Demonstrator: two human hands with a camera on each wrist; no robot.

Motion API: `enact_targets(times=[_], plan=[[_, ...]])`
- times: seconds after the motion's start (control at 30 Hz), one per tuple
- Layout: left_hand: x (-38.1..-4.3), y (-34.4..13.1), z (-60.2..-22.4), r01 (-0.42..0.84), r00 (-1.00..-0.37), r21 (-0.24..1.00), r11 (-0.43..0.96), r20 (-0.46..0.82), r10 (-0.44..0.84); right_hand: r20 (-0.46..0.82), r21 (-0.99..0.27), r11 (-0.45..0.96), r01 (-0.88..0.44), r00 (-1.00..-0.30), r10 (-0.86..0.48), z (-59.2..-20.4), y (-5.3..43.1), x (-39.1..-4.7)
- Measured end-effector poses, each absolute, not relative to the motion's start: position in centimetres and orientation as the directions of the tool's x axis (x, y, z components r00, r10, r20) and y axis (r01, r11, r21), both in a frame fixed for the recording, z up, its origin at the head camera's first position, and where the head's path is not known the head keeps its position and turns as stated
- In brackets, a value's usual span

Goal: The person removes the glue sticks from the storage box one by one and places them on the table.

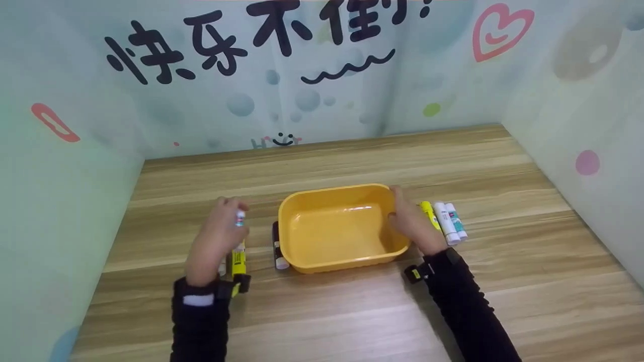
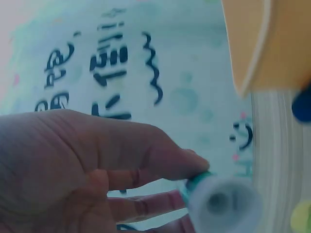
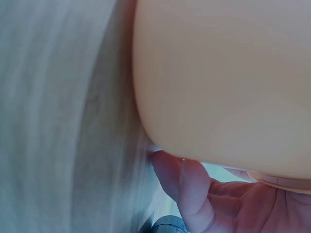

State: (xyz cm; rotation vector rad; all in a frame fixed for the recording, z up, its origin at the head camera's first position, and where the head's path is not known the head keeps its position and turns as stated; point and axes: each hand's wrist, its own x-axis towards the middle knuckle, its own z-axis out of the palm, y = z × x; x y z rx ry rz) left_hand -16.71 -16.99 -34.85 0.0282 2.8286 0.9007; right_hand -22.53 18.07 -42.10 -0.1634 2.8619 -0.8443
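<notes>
My left hand [image 1: 214, 241] pinches a small white and teal glue stick [image 1: 240, 217] left of the yellow plastic bin [image 1: 334, 234]. In the left wrist view the glue stick's round white end [image 2: 228, 204] faces the camera, below the thumb. My right hand [image 1: 415, 223] grips the bin's right end by its wall. From the right wrist, curled fingers [image 3: 192, 189] show against the bin's outer side [image 3: 223, 87]. The bin's inside is bare. A yellow glue stick [image 1: 239, 261] lies under my left wrist, beside a mostly hidden white one.
A black glue stick [image 1: 277, 249] lies against the bin's left side. Right of my right hand lie a yellow glue stick [image 1: 430, 215], a white one [image 1: 447, 223] and a teal and white one [image 1: 457, 221]. Printed cloth walls [image 1: 322, 110] border the wooden tabletop [image 1: 322, 322].
</notes>
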Motion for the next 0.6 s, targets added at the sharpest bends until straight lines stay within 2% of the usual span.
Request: enact_targets(times=[0.23,0.5,0.6], plan=[[-17.4,-21.1,-36.1,-0.149,-0.956,0.539,0.829,-0.292,0.018,-0.121,-0.567,0.822,-0.053,-0.982,-0.146,-42.1,18.2,-22.5],[-17.9,-22.9,-38.0,-0.345,-0.877,0.523,0.779,-0.475,-0.07,-0.11,-0.576,0.815,-0.061,-0.982,-0.151,-42.1,18.1,-22.4],[-18.2,-23.3,-38.7,-0.358,-0.867,0.541,0.761,-0.495,-0.056,-0.114,-0.578,0.814,-0.053,-0.983,-0.145,-42.1,18.0,-22.4]])
